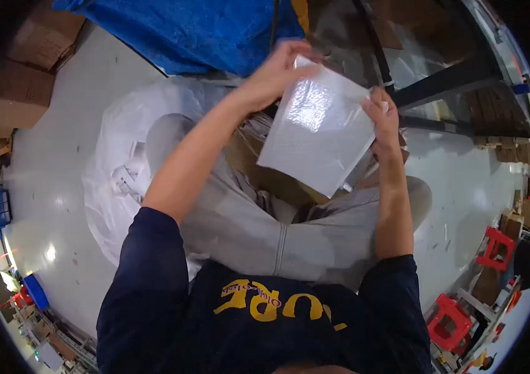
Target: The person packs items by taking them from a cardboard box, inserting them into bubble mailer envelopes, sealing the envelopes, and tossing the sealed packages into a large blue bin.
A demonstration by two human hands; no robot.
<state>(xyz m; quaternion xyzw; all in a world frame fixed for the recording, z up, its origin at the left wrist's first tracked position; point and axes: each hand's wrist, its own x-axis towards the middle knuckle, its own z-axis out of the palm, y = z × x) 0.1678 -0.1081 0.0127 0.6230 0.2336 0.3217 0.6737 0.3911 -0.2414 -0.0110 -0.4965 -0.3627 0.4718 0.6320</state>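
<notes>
A flat white padded mailer (318, 128) with a shiny surface is held up tilted between my hands, above my lap. My left hand (286, 68) is at its upper left corner, fingers bent over the edge and slightly blurred. At the upper right edge, my right hand (382, 112) pinches the mailer between thumb and fingers. Below the mailer, between my legs, an open cardboard box (283, 187) is partly hidden. Clear plastic sheeting (112, 199) lies on the floor at the left, with small labelled white packets (127, 177) on it.
A blue tarp (177, 31) covers something ahead. A dark metal frame (446, 84) stands at the upper right. Cardboard boxes (24, 81) are stacked at the far left. Red stools (449, 321) and shelving stand at the lower right.
</notes>
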